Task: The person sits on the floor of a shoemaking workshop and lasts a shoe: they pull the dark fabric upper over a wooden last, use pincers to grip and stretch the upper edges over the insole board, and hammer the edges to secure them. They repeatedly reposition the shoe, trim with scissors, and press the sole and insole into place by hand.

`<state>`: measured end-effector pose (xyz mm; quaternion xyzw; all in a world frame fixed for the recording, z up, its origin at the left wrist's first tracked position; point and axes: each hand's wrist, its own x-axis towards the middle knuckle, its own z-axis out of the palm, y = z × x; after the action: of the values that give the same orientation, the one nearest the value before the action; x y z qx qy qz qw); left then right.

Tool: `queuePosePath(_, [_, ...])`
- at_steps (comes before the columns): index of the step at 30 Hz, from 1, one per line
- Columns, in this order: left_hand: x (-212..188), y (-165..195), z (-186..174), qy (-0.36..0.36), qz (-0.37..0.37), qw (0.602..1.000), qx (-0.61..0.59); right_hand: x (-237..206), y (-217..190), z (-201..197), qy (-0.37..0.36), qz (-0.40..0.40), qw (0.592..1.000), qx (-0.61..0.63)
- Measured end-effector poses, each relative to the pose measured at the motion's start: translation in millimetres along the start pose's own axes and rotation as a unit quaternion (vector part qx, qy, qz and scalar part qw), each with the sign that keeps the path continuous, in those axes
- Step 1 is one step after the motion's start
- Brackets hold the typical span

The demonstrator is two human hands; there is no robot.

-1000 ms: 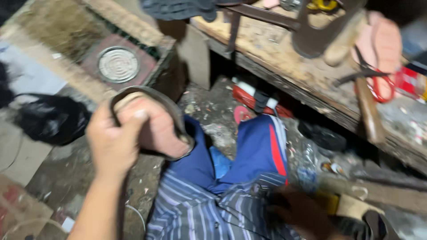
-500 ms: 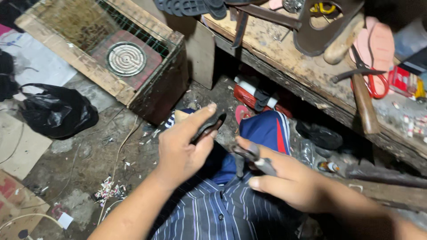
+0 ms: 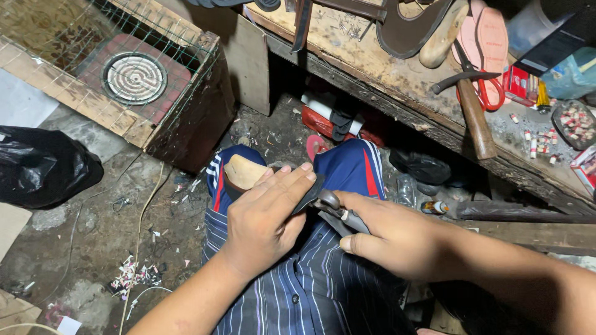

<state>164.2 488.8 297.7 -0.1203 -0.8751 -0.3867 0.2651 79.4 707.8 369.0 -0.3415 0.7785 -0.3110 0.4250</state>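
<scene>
cluttered wooden tabletop (image 3: 397,68) lying far right. left hand (image 3: 264,220) pressing a sandal sole (image 3: 245,174) flat on the lap, right hand (image 3: 391,239) gripping pliers (image 3: 338,208) at its edge; risking slipping, nicking nearby fingers.

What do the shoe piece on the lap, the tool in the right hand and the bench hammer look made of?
The tan-topped, dark-edged shoe piece under the left hand looks like leather or rubber, matte; unclear which. The grey plier-like tool in the right hand looks like dull, worn metal. The hammer has a brown wooden handle and a dark metal head.
</scene>
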Motion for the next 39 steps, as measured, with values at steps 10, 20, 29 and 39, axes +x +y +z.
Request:
queuePosePath(10, [31.1, -45.4, -35.8, 0.037, -0.154, 0.982, -0.107, 102.5, -11.6, 35.2, 0.296, -0.080, 0.945, -0.117])
queuePosePath(20, [31.0, -89.5, -55.3, 0.126, -0.260, 0.935, -0.207, 192.7, -16.2, 51.6, 0.369, -0.251, 0.878, -0.175])
queuePosePath(29, [27.3, -81.0, -53.8, 0.156, -0.233, 0.917, -0.283, 139.5, -57.8, 43.1, 0.203, -0.099, 0.952, -0.209])
queuePosePath(39, [27.1, -67.7, -85.9, 0.098, -0.362, 0.886, -0.273, 138.4, -50.1, 54.1, 0.206, -0.136, 0.936, -0.250])
